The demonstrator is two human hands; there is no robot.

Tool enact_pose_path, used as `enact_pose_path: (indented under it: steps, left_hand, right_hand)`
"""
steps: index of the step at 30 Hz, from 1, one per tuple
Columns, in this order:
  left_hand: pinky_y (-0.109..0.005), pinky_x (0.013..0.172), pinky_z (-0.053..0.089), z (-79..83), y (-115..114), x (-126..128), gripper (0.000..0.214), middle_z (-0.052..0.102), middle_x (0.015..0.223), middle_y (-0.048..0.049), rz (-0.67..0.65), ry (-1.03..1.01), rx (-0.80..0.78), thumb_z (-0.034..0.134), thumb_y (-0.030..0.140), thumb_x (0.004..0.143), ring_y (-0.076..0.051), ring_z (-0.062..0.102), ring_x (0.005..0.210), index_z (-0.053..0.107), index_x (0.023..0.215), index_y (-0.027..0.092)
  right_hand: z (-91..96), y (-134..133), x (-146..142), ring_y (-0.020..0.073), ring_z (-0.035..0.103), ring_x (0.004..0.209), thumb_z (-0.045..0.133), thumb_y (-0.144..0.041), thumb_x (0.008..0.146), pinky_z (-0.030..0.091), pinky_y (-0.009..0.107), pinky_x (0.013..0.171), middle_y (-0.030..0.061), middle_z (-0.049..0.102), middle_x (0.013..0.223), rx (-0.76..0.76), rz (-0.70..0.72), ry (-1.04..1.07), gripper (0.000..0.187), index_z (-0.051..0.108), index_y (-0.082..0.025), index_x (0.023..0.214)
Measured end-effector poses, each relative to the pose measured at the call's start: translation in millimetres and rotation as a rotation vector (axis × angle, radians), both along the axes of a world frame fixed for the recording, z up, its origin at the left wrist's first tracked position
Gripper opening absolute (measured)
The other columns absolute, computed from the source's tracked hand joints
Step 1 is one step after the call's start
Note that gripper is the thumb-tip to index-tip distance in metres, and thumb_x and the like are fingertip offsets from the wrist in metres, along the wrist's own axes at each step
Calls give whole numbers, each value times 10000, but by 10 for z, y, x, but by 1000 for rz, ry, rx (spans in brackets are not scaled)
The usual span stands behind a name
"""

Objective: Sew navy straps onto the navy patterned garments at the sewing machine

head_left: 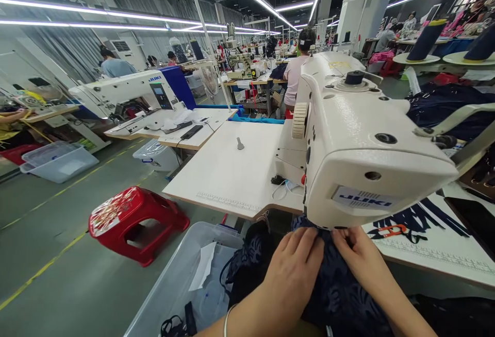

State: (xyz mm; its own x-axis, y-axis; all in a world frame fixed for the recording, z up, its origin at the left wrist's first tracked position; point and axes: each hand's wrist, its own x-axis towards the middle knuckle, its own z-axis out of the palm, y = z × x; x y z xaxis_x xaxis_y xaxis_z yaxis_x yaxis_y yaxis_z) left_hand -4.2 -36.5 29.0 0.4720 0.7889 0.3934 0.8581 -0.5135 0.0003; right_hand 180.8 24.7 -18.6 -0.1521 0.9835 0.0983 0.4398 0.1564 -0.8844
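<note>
A dark navy patterned fabric lies bunched in front of me, running up under the head of a white JUKI sewing machine. My left hand rests on the fabric with its fingers curled and pressed down at the machine's lower edge. My right hand pinches the same fabric right beside it, fingertips tucked under the machine head. The needle area is hidden by the machine body. A thin bracelet sits on my left wrist.
The white sewing table stretches left of the machine. A clear plastic bin stands below it, a red stool on the floor to the left. Orange-handled scissors lie at right. Other workers sit at machines behind.
</note>
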Motion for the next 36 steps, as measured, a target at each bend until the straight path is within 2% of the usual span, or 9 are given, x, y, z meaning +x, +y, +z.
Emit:
enact_pose_path:
  steps: [3,9,13,20,25,32,36]
  left_hand:
    - [-277,1008,335,-52,-4,13,367,589,1262,-29,-59,51,91,327,223,1019,-167,482,1170,532,1320,181]
    - [-325,986,342,-91,-66,103,406,548,1312,-47,54,137,99,354,242,998,-197,441,1205,509,1361,144]
    - [-328,979,339,-106,-63,133,407,543,1305,-41,85,145,114,386,235,986,-193,434,1202,509,1363,145]
    - [-342,986,321,-99,-54,154,421,525,1310,-65,105,152,104,416,234,966,-210,426,1207,506,1365,133]
    - [-345,995,315,-132,-51,158,429,512,1317,-71,114,155,118,416,231,964,-210,427,1204,500,1374,136]
    - [-349,991,324,-121,-50,162,449,498,1331,-82,109,169,114,437,246,957,-219,423,1210,488,1386,126]
    - [-336,977,331,-150,-38,164,412,522,1308,-70,116,153,154,430,252,970,-208,431,1198,527,1355,139]
  right_hand:
    - [-1,22,-12,189,526,676,485,-444,898,440,295,662,-30,485,660,-12,-23,3,209,467,-246,835]
    - [77,74,28,223,601,766,500,-428,877,446,305,712,-18,546,652,-57,-65,-81,193,462,-261,788]
    - [105,112,31,239,624,717,484,-411,841,442,325,706,7,619,667,-55,-70,-142,166,463,-265,764]
    - [167,136,14,269,641,734,448,-473,803,436,330,657,57,685,766,-88,-79,-176,240,527,-248,818]
    - [215,133,4,275,630,752,455,-482,813,436,326,636,57,679,773,-109,-51,-173,303,555,-222,932]
    - [178,141,30,262,635,673,473,-401,835,466,316,633,6,588,545,4,-38,-204,195,575,-238,808]
    - [144,166,27,265,647,689,493,-422,836,486,317,646,21,621,570,36,-47,-197,227,608,-229,803]
